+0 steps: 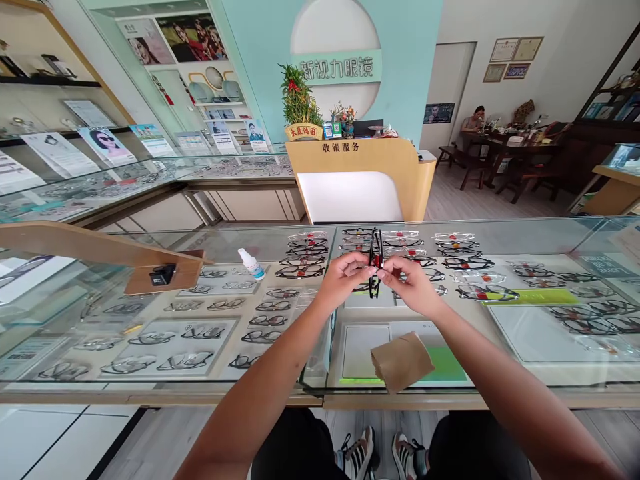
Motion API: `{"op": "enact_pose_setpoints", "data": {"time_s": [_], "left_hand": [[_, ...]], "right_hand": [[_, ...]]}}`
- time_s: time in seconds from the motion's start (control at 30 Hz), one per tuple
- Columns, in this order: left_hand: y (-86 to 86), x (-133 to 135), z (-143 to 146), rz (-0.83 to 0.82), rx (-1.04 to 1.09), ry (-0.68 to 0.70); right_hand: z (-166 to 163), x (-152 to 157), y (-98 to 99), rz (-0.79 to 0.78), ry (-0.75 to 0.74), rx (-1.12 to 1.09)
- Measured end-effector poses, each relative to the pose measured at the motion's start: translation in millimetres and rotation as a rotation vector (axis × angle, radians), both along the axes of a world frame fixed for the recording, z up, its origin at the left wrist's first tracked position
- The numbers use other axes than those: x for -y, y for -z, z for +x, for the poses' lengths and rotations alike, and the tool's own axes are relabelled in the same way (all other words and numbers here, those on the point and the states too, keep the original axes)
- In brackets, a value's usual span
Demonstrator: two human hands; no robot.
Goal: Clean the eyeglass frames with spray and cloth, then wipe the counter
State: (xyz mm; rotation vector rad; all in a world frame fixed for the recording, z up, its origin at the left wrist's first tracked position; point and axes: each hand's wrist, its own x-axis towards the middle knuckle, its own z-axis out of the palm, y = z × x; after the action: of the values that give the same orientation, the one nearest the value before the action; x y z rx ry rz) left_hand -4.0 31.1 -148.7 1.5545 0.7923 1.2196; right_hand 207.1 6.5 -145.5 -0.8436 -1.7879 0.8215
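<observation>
Both my hands meet above a glass display counter (500,383). My left hand (343,277) and my right hand (407,280) pinch a pair of black-framed glasses (375,260) between them, held upright on edge. A brown cleaning cloth (400,360) lies on the glass just in front of my right forearm. A small white spray bottle with a blue cap (251,263) lies on the counter to the left of my hands.
Many eyeglass frames (460,253) lie in rows under the glass. A wooden stand with a black device (163,273) sits at left. Beyond are a cashier desk (360,177) with a plant, and a person seated at a far table (475,123).
</observation>
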Motion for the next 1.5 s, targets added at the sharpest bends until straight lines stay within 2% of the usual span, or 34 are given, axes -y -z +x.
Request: {"op": "enact_pose_setpoints", "data": {"time_s": [0.1,0.23,0.37,0.5,0.67,1.3,1.5], "left_hand": [[-0.2,1,1,-0.008,-0.008,-0.01],[2.2,1,2,0.041,-0.002,-0.089],[5.1,5,6,0.201,-0.021,-0.155],[6.6,9,8,0.379,-0.093,-0.262],[7.2,11,9,0.507,-0.16,-0.347],[8.9,11,8,0.619,-0.192,-0.382],[6.1,11,7,0.622,-0.196,-0.377]], "right_hand": [[-1,1,2.8,0.005,0.019,-0.008],[-4,4,4.0,0.006,0.085,-0.129],[-6,8,1.6,-0.004,0.038,-0.121],[-6,9,0.5,-0.021,0.054,-0.1],[-7,8,-0.2,-0.05,0.059,-0.104],[-7,11,-5.4,-0.082,0.039,-0.113],[-3,11,-3.8,-0.118,-0.042,-0.071]]}}
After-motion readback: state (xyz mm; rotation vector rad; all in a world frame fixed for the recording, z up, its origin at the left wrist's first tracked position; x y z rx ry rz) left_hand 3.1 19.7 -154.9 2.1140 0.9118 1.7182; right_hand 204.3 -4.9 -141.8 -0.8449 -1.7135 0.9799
